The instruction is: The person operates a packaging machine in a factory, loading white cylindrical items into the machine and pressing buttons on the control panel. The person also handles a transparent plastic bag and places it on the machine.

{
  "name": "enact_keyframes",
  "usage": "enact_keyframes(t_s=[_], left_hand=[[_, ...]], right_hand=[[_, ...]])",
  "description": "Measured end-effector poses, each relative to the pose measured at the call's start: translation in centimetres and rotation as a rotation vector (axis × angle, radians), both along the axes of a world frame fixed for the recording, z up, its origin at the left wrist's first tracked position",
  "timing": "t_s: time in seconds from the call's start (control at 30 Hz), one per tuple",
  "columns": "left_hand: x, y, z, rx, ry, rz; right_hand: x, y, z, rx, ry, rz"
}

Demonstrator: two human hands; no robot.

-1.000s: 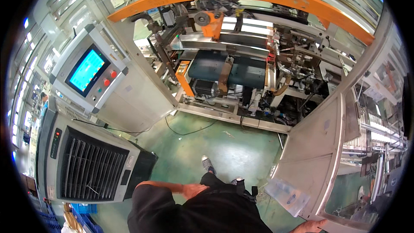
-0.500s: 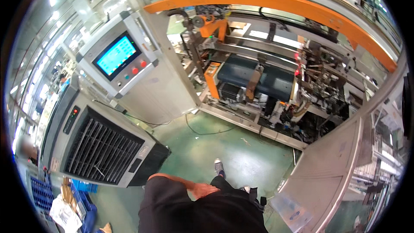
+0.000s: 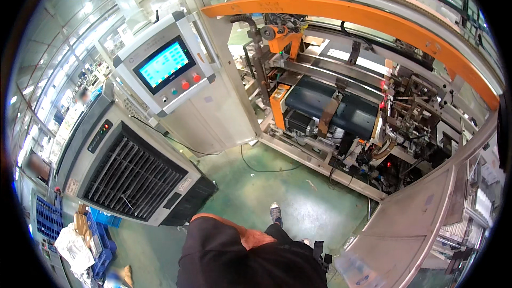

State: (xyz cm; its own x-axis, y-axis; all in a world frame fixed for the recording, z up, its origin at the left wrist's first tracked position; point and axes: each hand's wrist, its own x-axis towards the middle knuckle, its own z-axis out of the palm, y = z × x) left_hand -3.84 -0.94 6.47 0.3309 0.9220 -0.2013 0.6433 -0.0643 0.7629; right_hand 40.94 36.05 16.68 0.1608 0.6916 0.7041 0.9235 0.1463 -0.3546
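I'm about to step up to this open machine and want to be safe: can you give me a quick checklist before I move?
1. Hands in view: not ok, neither hand shows.
2. Green floor ahead free of loose objects: ok.
3. Black cable on the floor near the machine base: not ok, trip hazard.
4. Open guard door on the right: not ok, it swings into the walkway.
5. Control panel screen lit: ok.
6. Machine stopped: cannot tell; red lights glow inside.
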Motion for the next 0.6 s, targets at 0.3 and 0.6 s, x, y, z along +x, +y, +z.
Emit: enact_keyframes(t_s=[0.3,0.6], left_hand=[[0.4,0.4,0.7,-0.075,-0.023,0.024],[-0.9,-0.7,-2.6,-0.145,0.009,0.038]], right_hand=[[0.9,0.1,-0.7,0.008,0.029,0.058],[-0.5,-0.5,0.3,0.014,0.051,0.045]])
